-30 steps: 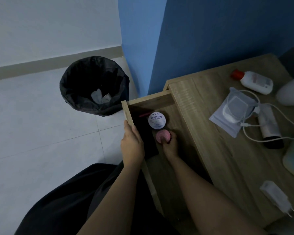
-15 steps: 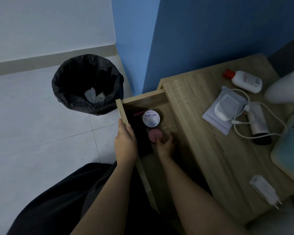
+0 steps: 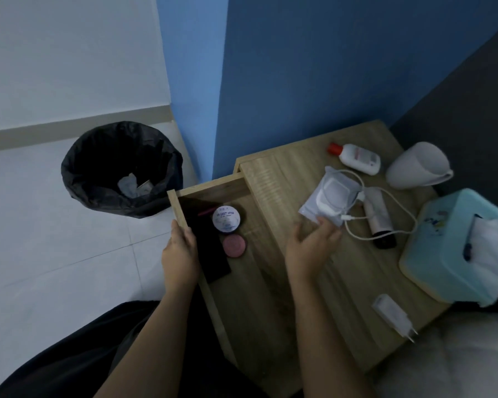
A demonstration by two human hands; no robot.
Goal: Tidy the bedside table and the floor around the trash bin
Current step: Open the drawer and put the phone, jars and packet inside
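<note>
The wooden bedside table (image 3: 322,285) has its drawer (image 3: 179,208) pulled out to the left. My left hand (image 3: 180,254) grips the drawer's front edge. Inside lie a white round jar (image 3: 226,219), a pink round case (image 3: 235,246) and a dark flat item (image 3: 206,248). My right hand (image 3: 311,248) hovers open and blurred over the tabletop, its fingertips at the corner of a grey wipes pack (image 3: 328,201). A white cable (image 3: 385,225) loops over the pack and a black-tipped tube (image 3: 381,222).
A bin with a black bag (image 3: 121,168) stands on the tiled floor left of the drawer, paper scraps inside. On the table: a red-capped white bottle (image 3: 357,158), tipped white mug (image 3: 417,165), teal tissue box (image 3: 452,245), white charger plug (image 3: 394,314).
My right hand let go of the pink case in the drawer, lifted out and moved right to the wipes pack. My left hand stayed on the drawer edge.
</note>
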